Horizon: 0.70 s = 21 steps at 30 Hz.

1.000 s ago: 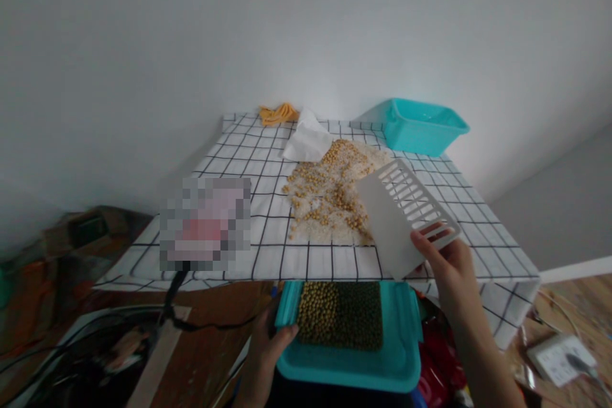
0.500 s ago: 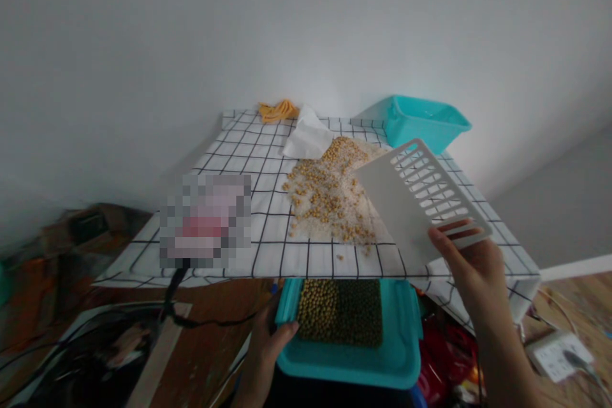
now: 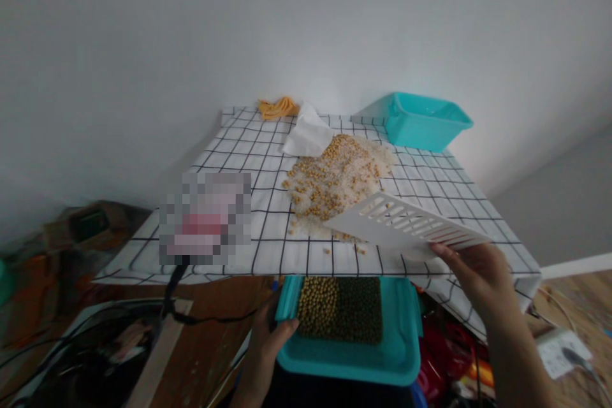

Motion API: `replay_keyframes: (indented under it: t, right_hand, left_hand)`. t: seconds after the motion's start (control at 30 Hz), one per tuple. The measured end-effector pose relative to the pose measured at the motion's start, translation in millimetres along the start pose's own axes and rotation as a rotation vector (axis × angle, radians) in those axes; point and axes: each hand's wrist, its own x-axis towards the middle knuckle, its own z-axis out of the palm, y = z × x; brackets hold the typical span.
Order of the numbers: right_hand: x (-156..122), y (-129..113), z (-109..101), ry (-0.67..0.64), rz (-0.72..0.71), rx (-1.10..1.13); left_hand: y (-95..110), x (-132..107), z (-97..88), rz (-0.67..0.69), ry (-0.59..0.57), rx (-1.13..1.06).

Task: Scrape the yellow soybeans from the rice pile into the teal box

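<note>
My right hand [image 3: 480, 277] grips a white slotted plastic panel [image 3: 406, 226] by its near right end; the panel lies tilted almost flat over the front right of the table, its far edge by a pile of soybeans mixed with rice [image 3: 335, 178]. A few loose beans lie near the table's front edge. My left hand [image 3: 268, 347] holds the left rim of a teal tray [image 3: 396, 357] just below the table's front edge. Yellow soybeans and dark green beans [image 3: 340, 309] fill the tray side by side.
The table wears a white cloth with a black grid [image 3: 248, 153]. At the back stand a teal basin [image 3: 421, 121], a white tissue [image 3: 308, 134] and an orange bundle [image 3: 277, 108]. A blurred-out item sits front left. Cables, a power strip [image 3: 561, 354] and clutter lie on the floor.
My right hand has tipped the white panel from upright down to nearly flat and lowered it toward the table. Several beans have scattered toward the front edge. My left hand and the tray stayed put.
</note>
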Motion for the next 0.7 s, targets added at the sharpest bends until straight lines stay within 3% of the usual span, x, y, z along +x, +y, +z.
replay_keyframes:
  t: [0.3, 0.7]
  right_hand:
    - [5.3, -21.0, 10.1, -0.177, -0.143, -0.075]
    - [4.2, -23.7, 12.3, -0.165, -0.163, -0.076]
  left_hand:
    - [-5.1, -1.0, -1.3, -0.086, -0.035, -0.077]
    - [-10.4, 2.1, -2.3, -0.121, -0.107, -0.13]
